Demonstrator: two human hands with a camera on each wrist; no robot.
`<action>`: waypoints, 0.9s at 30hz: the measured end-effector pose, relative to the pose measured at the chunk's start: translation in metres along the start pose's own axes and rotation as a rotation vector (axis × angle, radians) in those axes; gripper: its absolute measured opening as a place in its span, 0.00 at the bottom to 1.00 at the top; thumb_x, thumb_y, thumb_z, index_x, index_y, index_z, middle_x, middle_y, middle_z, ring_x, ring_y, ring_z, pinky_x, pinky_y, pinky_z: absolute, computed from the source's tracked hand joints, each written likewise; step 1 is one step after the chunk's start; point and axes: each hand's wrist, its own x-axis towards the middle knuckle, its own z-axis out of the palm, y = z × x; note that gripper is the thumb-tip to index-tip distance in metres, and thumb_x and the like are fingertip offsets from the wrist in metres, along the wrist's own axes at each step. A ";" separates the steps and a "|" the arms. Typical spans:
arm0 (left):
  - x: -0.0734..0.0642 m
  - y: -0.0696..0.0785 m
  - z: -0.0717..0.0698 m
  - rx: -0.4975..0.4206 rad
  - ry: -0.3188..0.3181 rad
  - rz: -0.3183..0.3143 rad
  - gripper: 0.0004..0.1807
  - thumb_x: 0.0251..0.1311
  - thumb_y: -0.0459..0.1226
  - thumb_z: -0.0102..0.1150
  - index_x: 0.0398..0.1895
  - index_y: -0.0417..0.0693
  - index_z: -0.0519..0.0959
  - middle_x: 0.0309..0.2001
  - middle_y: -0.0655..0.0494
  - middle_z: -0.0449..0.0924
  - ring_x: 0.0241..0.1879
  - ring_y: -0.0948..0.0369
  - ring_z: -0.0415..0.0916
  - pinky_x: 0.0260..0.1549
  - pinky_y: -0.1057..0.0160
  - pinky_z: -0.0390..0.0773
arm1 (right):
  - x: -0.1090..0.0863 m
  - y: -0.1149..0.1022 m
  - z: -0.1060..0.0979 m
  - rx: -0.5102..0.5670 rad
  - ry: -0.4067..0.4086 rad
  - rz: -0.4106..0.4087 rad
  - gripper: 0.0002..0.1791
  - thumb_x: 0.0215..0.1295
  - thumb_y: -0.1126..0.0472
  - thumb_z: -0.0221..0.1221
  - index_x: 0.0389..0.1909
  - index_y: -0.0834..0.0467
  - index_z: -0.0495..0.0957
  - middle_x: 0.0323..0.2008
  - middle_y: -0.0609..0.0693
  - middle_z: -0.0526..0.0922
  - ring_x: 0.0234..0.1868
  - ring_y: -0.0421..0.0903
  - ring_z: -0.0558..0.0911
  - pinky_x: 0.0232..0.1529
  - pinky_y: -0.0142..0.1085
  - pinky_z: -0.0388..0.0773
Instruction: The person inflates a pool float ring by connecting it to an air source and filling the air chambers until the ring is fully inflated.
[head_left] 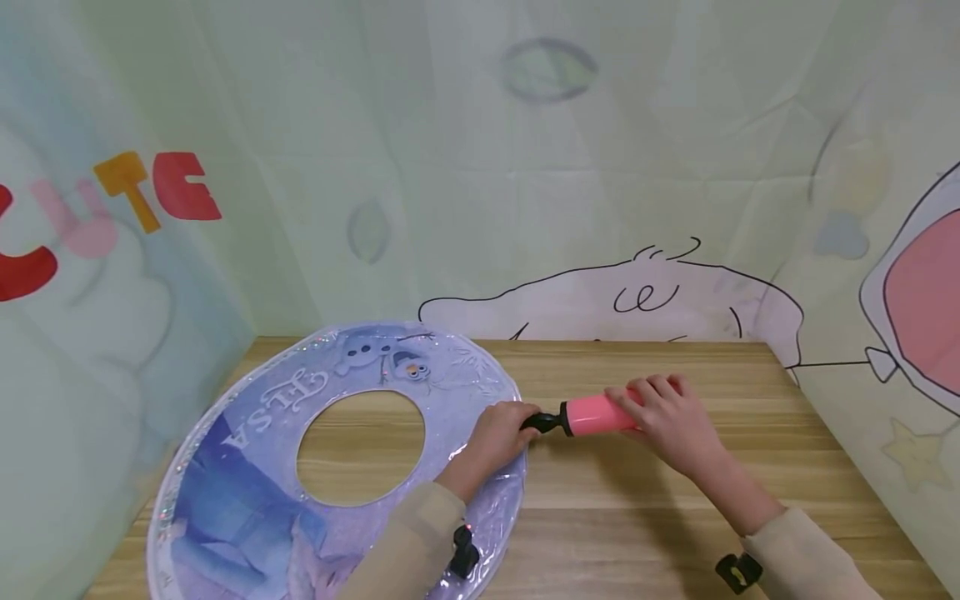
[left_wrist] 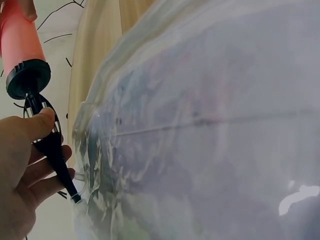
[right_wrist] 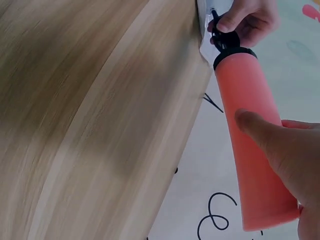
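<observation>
A pink hand air pump [head_left: 596, 414] is held level above the table by both hands. My right hand [head_left: 672, 422] grips its pink barrel, thumb along one side in the right wrist view. With thumb and fingers, my left hand [head_left: 497, 433] holds the pump's black nozzle [left_wrist: 56, 155]. In the left wrist view the nozzle's tip meets a small clear valve [left_wrist: 76, 199] at the edge of the swim ring [head_left: 472, 367]; how deep it sits I cannot tell. The ring looks puffed up, purple-blue, printed with a snowman and "ELSA".
The ring covers the left part of the wood-grain table [head_left: 600, 542], whose bare boards show through its round hole. A printed cloth backdrop [head_left: 480, 167] stands at the back and both sides. Small black devices [head_left: 738, 572] sit at both wrists.
</observation>
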 end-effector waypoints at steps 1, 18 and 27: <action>0.000 0.000 0.000 -0.004 -0.007 -0.007 0.13 0.51 0.39 0.65 0.41 0.49 0.82 0.37 0.57 0.84 0.35 0.62 0.79 0.36 0.62 0.76 | -0.001 0.000 0.001 0.005 -0.001 -0.003 0.35 0.31 0.45 0.75 0.47 0.49 0.77 0.36 0.54 0.79 0.37 0.55 0.77 0.39 0.50 0.71; -0.001 -0.004 -0.002 0.025 -0.033 0.019 0.14 0.51 0.43 0.64 0.41 0.50 0.81 0.38 0.57 0.83 0.38 0.61 0.79 0.38 0.61 0.77 | -0.025 0.030 -0.013 0.096 0.013 -0.013 0.37 0.30 0.47 0.74 0.49 0.48 0.77 0.36 0.52 0.79 0.39 0.54 0.77 0.40 0.49 0.70; 0.000 -0.004 -0.002 0.023 -0.034 0.020 0.14 0.51 0.43 0.64 0.41 0.50 0.81 0.38 0.57 0.83 0.37 0.61 0.79 0.39 0.62 0.77 | -0.044 0.054 -0.023 0.120 -0.008 0.011 0.29 0.53 0.36 0.57 0.52 0.48 0.76 0.39 0.53 0.80 0.40 0.55 0.77 0.41 0.50 0.70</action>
